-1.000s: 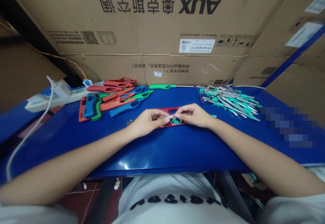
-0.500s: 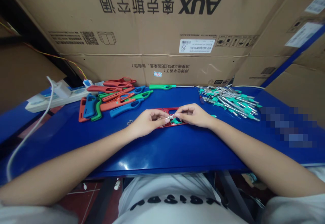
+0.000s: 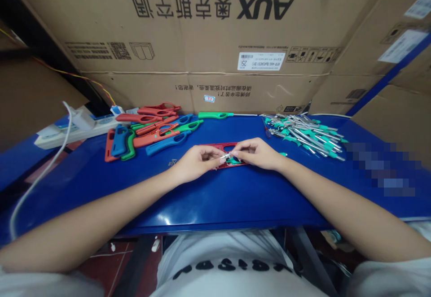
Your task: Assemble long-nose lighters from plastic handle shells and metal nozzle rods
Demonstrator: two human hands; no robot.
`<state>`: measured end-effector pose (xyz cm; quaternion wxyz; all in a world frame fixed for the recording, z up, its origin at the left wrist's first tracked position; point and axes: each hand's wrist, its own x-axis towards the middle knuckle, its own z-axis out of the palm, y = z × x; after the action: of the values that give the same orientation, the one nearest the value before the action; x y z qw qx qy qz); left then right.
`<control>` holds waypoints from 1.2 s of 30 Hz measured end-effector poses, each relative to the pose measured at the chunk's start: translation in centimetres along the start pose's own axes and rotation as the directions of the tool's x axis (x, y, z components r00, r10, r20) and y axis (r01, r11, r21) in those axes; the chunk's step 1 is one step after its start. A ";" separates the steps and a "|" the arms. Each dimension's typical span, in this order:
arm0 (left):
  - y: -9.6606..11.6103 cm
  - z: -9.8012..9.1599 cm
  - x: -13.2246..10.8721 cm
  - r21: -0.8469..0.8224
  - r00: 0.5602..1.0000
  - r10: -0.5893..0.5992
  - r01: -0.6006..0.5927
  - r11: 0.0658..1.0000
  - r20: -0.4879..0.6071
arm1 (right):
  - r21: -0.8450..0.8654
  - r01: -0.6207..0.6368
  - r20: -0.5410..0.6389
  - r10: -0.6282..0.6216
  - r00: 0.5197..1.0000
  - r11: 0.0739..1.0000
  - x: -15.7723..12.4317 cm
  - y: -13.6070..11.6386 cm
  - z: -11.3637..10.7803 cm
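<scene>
My left hand (image 3: 197, 161) and my right hand (image 3: 255, 152) meet over a red plastic handle shell (image 3: 225, 146) lying flat on the blue table (image 3: 215, 198). Both hands pinch a small metal and green insert (image 3: 228, 157) where the fingertips touch, pressed against the shell. The fingers of each hand are curled in a pinch. Most of the shell lies hidden under my hands.
A heap of red, blue and green handle shells (image 3: 151, 128) lies at the back left. A pile of metal rods with green parts (image 3: 305, 133) sits at the back right. One green lighter (image 3: 218, 115) lies by the cardboard boxes (image 3: 215, 41). A white power strip (image 3: 74, 128) with cable is far left.
</scene>
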<state>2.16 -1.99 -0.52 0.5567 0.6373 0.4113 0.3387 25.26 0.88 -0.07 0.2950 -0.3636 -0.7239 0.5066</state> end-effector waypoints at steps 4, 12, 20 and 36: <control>0.0 0.1 0.0 0.006 1.000 0.002 -0.002 1.000 -0.011 | -0.003 -0.008 -0.004 0.008 1.000 1.000 0.0 -0.1 0.0; 0.1 0.0 0.0 0.007 1.000 -0.007 0.007 1.000 -0.011 | 0.020 -0.020 -0.013 0.020 1.000 1.000 0.0 -0.2 0.0; 0.1 0.1 0.0 0.004 1.000 -0.008 0.008 1.000 -0.011 | 0.025 -0.030 -0.023 0.030 0.999 0.999 0.0 -0.4 0.0; 0.1 0.1 -0.1 0.015 1.000 0.001 -0.001 1.000 -0.015 | 0.006 -0.022 -0.018 0.022 1.000 1.000 0.0 -0.2 0.1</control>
<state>2.22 -2.13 -0.41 0.5489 0.6390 0.4176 0.3406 25.14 0.79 0.09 0.2970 -0.3755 -0.7157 0.5085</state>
